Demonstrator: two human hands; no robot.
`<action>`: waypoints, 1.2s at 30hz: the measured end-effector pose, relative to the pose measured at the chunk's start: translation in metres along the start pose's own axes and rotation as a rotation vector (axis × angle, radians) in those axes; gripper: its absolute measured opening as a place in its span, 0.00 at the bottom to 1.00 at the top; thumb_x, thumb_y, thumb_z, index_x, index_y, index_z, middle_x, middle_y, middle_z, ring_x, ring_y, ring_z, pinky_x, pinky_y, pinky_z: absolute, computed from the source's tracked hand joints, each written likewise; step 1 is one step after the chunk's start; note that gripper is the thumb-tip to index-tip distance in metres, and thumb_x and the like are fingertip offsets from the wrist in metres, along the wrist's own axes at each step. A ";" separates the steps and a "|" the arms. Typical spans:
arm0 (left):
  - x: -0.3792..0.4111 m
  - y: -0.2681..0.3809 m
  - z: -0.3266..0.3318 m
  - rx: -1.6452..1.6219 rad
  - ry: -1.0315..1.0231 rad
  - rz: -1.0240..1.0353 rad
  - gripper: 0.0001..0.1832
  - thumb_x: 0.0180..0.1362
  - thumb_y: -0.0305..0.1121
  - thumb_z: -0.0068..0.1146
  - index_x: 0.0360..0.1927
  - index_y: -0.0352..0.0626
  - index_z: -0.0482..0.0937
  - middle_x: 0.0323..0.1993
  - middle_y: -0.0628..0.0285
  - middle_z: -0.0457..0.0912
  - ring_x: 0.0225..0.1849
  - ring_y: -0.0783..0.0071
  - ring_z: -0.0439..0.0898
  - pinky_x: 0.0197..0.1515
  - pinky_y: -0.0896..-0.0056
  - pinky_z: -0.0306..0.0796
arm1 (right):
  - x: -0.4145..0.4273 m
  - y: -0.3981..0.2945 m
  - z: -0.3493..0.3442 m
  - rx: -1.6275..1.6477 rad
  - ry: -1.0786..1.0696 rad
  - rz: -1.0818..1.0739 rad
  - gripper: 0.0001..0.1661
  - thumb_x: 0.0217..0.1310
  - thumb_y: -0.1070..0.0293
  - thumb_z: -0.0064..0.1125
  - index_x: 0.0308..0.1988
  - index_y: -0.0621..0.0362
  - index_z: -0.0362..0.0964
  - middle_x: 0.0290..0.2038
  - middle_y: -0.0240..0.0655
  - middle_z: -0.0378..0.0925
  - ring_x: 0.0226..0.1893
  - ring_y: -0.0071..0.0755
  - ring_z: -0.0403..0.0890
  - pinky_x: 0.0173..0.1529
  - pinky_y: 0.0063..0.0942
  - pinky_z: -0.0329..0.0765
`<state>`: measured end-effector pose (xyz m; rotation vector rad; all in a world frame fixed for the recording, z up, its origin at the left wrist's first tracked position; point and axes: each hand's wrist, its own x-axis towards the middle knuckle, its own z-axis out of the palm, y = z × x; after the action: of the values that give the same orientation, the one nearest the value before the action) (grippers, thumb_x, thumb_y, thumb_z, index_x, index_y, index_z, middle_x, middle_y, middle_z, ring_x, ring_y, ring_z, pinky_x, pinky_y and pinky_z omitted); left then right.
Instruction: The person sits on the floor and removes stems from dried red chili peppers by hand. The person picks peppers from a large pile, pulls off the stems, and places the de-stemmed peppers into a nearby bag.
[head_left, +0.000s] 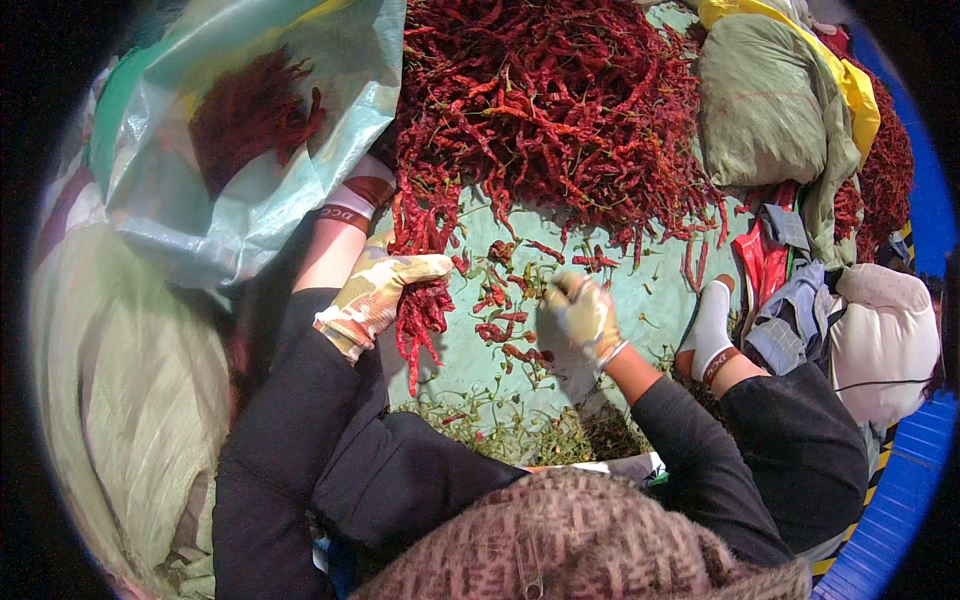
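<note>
A bunch of dried red chilies (422, 311) is gripped in my left hand (373, 289), which wears a patterned work glove. The chilies hang out above and below the fist. My right hand (589, 315), gloved too, hovers over or rests near the pale green sheet (637, 315). Its fingers are curled and slightly blurred, and whether anything is between them is hidden. Loose chilies (502, 330) and short stems lie on the sheet between my hands. Ahead of both hands spreads a large heap of dried chilies (547, 112).
A translucent plastic bag (255, 232) with chilies inside stands at the left, above a large woven sack (135, 375). Removed green stems (510, 427) are piled close to me. A filled sack (765, 105), cloths (795, 322) and a pale cushion-like bundle (885, 337) lie right.
</note>
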<state>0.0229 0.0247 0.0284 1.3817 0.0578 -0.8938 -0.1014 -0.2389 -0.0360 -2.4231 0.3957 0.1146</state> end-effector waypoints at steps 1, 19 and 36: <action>0.000 0.002 0.002 0.020 0.001 0.000 0.07 0.58 0.34 0.61 0.31 0.41 0.82 0.28 0.69 0.81 0.30 0.80 0.79 0.36 0.75 0.73 | 0.010 0.004 -0.006 0.033 0.041 0.073 0.14 0.58 0.59 0.57 0.38 0.57 0.79 0.34 0.47 0.79 0.37 0.51 0.81 0.44 0.40 0.77; 0.003 -0.002 0.022 0.016 -0.051 -0.028 0.16 0.49 0.24 0.69 0.42 0.36 0.78 0.31 0.66 0.82 0.30 0.79 0.80 0.37 0.78 0.74 | 0.025 0.029 0.005 0.123 0.298 0.032 0.11 0.56 0.65 0.56 0.35 0.60 0.76 0.30 0.47 0.78 0.35 0.54 0.79 0.42 0.40 0.76; 0.007 -0.007 0.024 -0.129 -0.023 -0.062 0.21 0.48 0.28 0.71 0.44 0.36 0.75 0.33 0.64 0.82 0.32 0.76 0.80 0.38 0.76 0.74 | 0.078 0.010 -0.002 -0.332 0.067 0.235 0.18 0.54 0.55 0.62 0.40 0.56 0.74 0.42 0.49 0.78 0.43 0.53 0.80 0.45 0.46 0.77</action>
<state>0.0125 0.0011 0.0249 1.2552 0.1388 -0.9410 -0.0303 -0.2670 -0.0548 -2.7020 0.7428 0.2167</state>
